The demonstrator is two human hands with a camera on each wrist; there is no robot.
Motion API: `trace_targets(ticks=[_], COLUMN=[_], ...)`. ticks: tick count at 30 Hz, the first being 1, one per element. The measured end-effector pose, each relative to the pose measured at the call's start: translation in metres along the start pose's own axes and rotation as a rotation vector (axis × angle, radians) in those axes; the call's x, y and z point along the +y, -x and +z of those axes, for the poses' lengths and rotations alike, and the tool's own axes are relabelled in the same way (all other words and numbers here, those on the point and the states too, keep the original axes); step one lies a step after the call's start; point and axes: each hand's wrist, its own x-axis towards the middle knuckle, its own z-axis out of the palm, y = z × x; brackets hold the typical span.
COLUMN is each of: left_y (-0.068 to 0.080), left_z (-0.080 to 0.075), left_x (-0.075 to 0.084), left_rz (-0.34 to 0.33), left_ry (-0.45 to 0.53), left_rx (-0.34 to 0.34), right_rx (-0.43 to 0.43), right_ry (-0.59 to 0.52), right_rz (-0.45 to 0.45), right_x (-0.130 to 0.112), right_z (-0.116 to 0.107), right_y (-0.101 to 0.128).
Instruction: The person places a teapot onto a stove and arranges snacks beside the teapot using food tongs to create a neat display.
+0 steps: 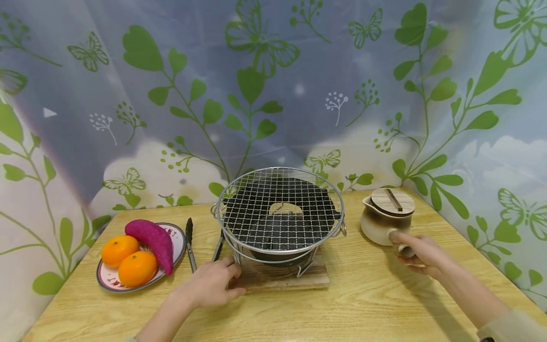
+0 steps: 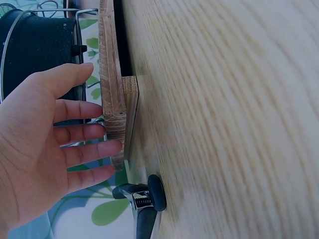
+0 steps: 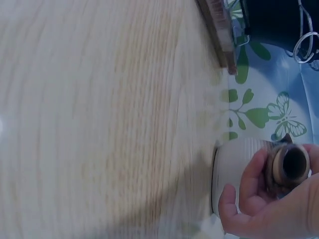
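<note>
Right hand (image 1: 425, 255) is gripping the stubby handle (image 1: 406, 250) pointing lower right from the round cream-brown ceramic pot (image 1: 381, 226), frame right.

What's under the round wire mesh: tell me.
Under the wire mesh is a dark round bowl, above a wooden board. A pale patch shows through the mesh, but I can't tell what it is. The bowl's underside is hidden.
</note>
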Motion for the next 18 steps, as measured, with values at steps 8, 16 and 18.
trace_targets(ticks=[8,16,18], left_y=[-0.0004,-0.0007,-0.0009], left_z=[-0.0003,0.0009,0.0011], left_x=[-0.0007,-0.0017,-0.0018], left_rz=[-0.012,-0.014,-0.011], left_ry=[0.01,0.001,0.0], left_rx=[-0.006,-0.006,-0.008], right_rx=[0.06,0.125,0.128], right_ry=[-0.184,-0.246,-0.247], right_rz=[0.013,-0.009,-0.011], right_x=[0.0021,0.0061,0.0067], right_z=[0.0007,0.0036,0.0036], right_y=[0.0025,0.005,0.0056])
